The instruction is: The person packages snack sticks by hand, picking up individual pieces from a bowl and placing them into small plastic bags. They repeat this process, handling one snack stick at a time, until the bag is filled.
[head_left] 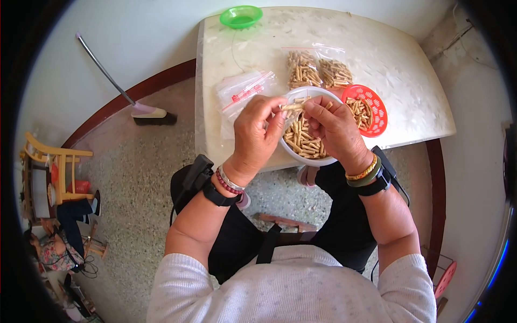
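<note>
My left hand (pixel 259 129) and my right hand (pixel 336 126) are raised over a white bowl (pixel 307 160) full of short tan sticks (pixel 304 141). Between them is a light tan stick (pixel 292 107), pinched at one end by my left thumb and index finger. The fingers of my right hand are closed at its other end. Beside the bowl on the right, a red perforated basket (pixel 382 119) holds more sticks. Behind the bowl lie two clear bags (pixel 302 69) filled with similar sticks. Empty zip bags (pixel 242 92) lie left of the bowl.
A green bowl (pixel 240 18) sits at the far left corner of the pale table (pixel 388 59). On the floor at left are a broom (pixel 153 114) and a wooden chair (pixel 67 156). Another person (pixel 62 250) is at the lower left. My knees are under the near edge.
</note>
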Demonstrator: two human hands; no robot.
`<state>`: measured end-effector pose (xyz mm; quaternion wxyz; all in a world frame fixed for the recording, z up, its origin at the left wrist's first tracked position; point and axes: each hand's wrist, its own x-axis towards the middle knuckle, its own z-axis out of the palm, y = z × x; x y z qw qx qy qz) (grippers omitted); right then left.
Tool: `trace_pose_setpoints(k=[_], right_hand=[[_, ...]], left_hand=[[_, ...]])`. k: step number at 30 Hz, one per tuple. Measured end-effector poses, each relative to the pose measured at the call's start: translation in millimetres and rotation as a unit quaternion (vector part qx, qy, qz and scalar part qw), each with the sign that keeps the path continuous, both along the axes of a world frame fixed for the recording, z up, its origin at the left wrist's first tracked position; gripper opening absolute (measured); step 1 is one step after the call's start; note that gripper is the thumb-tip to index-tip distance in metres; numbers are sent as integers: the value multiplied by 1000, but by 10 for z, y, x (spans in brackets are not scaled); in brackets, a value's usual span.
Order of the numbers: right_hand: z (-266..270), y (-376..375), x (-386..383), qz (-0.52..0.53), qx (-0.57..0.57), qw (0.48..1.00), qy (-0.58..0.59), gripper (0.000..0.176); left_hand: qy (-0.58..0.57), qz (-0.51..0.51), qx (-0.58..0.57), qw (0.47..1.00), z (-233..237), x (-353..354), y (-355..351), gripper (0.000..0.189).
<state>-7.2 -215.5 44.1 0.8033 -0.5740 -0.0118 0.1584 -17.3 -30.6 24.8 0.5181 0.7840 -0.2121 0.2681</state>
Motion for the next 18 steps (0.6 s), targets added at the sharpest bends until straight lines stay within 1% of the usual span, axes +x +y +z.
trace_pose_setpoints(k=[1,2,3,4,5,6,7,8,9,11,12,14,16,17,18], right_hand=[[-1,-7,10,-10,-11,1000,-24,17],[22,-14,8,-12,-11,1000,-23,17],[74,-21,4,-33,-68,995,-65,15],[103,-25,6,-53,-126,985,-107,13],[15,-57,58,-68,-148,974,-156,12],[4,-59,58,-68,-148,974,-156,12],[0,-56,58,-94,-217,950,-205,11],[2,-49,58,-119,-284,917,-252,9],[14,-52,60,-118,-283,918,-252,9],[63,-87,67,-129,-397,859,-296,8],[85,-98,68,-130,-397,859,-297,8],[134,-97,66,-161,-458,795,-365,8],[159,-42,29,-150,-460,791,-374,7],[168,-9,13,-143,-460,789,-381,7],[171,28,2,-140,-460,789,-384,7]], left_hand=[[0,-1,0,1000,33,-1,12,16],[16,17,-24,999,66,8,32,17],[32,33,-49,998,81,25,52,18],[32,32,-48,998,60,59,89,18],[44,42,-22,998,13,107,133,18],[56,54,4,997,-31,154,155,19],[53,59,-5,997,-69,195,157,24],[52,60,-5,997,-108,220,151,24],[60,44,-11,997,-114,235,131,23],[67,30,-18,997,-117,224,99,21],[89,25,-6,996,-61,187,70,22],[109,20,3,994,-39,164,26,23],[108,40,70,991,-73,164,15,22],[147,46,81,985,-78,169,19,16],[146,49,79,985,-100,180,40,16]])
